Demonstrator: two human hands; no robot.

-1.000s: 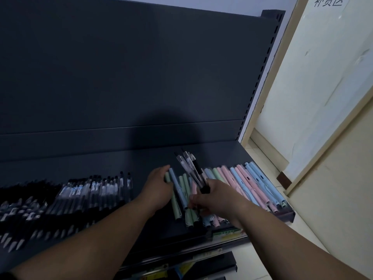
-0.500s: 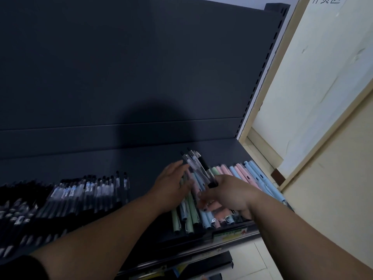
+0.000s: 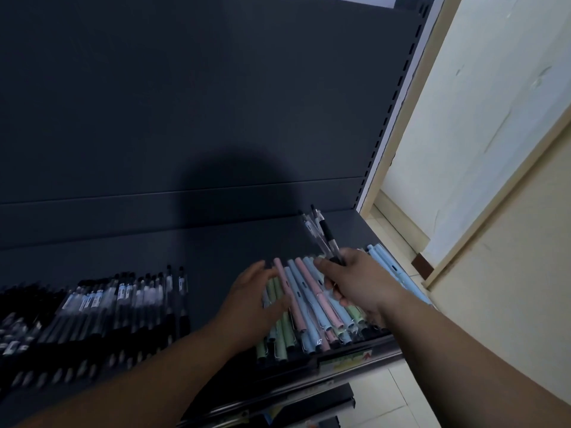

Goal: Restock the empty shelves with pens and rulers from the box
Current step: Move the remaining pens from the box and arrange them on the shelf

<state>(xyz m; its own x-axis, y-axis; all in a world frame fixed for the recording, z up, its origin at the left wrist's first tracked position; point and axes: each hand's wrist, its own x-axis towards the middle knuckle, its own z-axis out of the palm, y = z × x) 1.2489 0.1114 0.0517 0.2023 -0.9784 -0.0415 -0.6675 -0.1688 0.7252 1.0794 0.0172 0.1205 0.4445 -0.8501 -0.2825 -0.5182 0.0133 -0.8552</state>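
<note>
Head view: the left hand has slid rightward onto the pastel pens, fingers flat and spread, crowding them toward the right end of the shelf. The right hand has shifted farther back, fingers still clamped round a bundle of clear pens. By my judgement, a gap is being cleared beside the black pens for that bundle

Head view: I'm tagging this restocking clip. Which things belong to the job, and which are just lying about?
Job: left hand resting on the pastel pens; right hand gripping a bunch of clear pens; black pens laid in a row; shelf.
Lying about: shelf-edge label; door frame; floor tiles.
</note>
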